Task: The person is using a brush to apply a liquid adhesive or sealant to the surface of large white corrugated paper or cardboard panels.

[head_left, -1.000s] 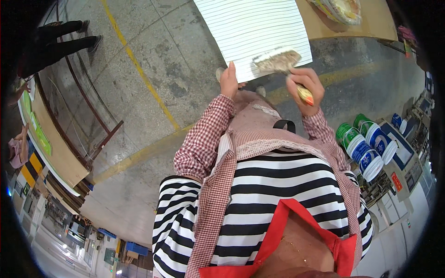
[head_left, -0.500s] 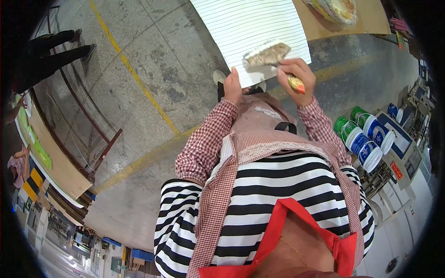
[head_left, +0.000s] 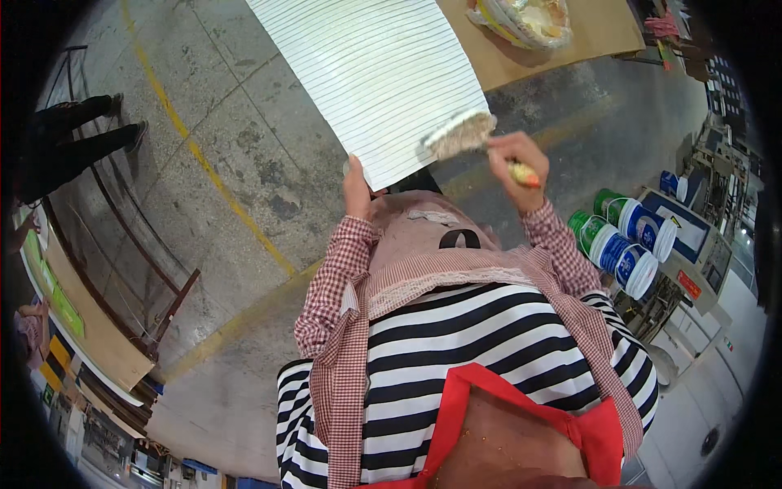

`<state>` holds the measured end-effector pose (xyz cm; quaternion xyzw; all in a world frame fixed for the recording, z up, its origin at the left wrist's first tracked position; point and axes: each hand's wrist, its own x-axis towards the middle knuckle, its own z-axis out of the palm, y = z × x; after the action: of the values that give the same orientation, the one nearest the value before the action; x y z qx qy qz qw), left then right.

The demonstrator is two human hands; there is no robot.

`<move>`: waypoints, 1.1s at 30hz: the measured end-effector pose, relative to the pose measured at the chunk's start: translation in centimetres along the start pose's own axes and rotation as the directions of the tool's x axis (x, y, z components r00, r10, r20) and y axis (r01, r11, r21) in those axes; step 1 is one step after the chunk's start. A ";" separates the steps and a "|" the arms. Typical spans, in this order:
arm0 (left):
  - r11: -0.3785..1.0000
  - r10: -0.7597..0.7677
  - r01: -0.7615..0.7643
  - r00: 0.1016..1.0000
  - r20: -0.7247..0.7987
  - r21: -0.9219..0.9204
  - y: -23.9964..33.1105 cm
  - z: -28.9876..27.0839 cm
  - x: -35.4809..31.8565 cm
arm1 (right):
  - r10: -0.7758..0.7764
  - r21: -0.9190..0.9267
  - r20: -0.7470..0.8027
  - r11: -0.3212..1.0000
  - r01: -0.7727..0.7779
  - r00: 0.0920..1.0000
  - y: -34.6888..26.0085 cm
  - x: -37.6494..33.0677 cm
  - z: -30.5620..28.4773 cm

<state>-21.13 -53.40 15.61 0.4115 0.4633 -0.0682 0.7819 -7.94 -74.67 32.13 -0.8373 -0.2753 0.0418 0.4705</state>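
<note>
My left hand pinches the sheet, at twelve o'clock, by its near corner; my right hand grips the brush at the sheet's four o'clock edge. Buckets at three o'clock bear blue labels (too small to read).

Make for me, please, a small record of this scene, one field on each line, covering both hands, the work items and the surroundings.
Left hand: grips the near left corner of the striped sheet, thumb on top
Right hand: holds the wide brush by its yellow, orange-tipped handle
Brush position: at the sheet's near right corner; contact unclear
Sheet: pale with dark lines, near end beyond the brown table
On table: plastic-lined container
Right side: buckets, green, white and blue
Left side: another person's dark-clothed legs
</note>
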 end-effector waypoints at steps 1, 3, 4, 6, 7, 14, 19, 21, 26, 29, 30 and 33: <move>0.999 0.047 -0.046 0.998 -0.036 0.025 -0.2 0.1 0.3 | -0.004 0.003 0.003 1.000 0.004 1.000 0.8 1.0 -0.1; 0.996 0.082 -0.079 0.995 -0.063 0.047 -0.3 0.3 0.8 | -0.041 0.069 -0.143 0.996 0.052 0.989 2.6 3.4 0.8; 0.991 0.115 -0.109 0.990 -0.082 0.075 -0.2 0.5 0.7 | -0.042 0.075 -0.137 0.996 0.052 0.990 3.0 4.6 1.3; 0.988 0.123 -0.112 0.987 -0.107 0.105 -0.1 0.8 0.7 | -0.131 0.055 -0.192 0.988 0.143 0.973 3.4 6.5 2.4; 0.984 0.132 -0.115 0.984 -0.123 0.137 0.0 0.8 0.7 | -0.130 0.062 -0.184 0.988 0.144 0.974 3.5 6.5 3.0; 0.968 0.181 -0.140 0.964 -0.195 0.209 0.3 1.5 0.4 | -0.134 -0.103 0.124 0.984 0.147 0.983 3.1 0.3 1.8; 0.983 0.126 -0.098 0.976 -0.178 0.157 -0.1 1.0 0.8 | 0.123 0.063 -0.077 0.991 -0.118 0.989 2.3 1.4 -3.7; 0.944 0.304 -0.266 0.929 -0.211 0.193 -0.6 1.3 1.1 | 0.109 0.178 -0.247 0.982 -0.066 0.963 3.3 3.9 -6.7; 0.992 0.119 -0.122 0.987 -0.106 -0.025 -0.4 1.7 -0.1 | 0.159 0.249 -0.448 0.967 -0.048 0.880 5.8 12.6 -14.6; 0.958 0.286 -0.281 0.943 -0.171 0.052 -3.0 0.2 2.0 | 0.169 0.359 -0.402 0.933 -0.015 0.900 9.4 17.4 -18.0; 0.954 0.299 -0.295 0.940 -0.168 0.048 -2.9 0.4 2.1 | 0.188 0.302 -0.366 0.950 -0.074 0.911 10.5 18.5 -18.9; 0.969 0.239 -0.219 0.946 -0.219 0.111 -2.5 0.7 1.9 | 0.170 0.240 -0.317 0.966 -0.094 0.933 14.0 21.4 -18.9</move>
<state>-20.80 -55.00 12.87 0.5005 0.4968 0.0519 0.7071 22.22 -84.11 35.28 -0.7914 -0.1277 -0.0392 0.5965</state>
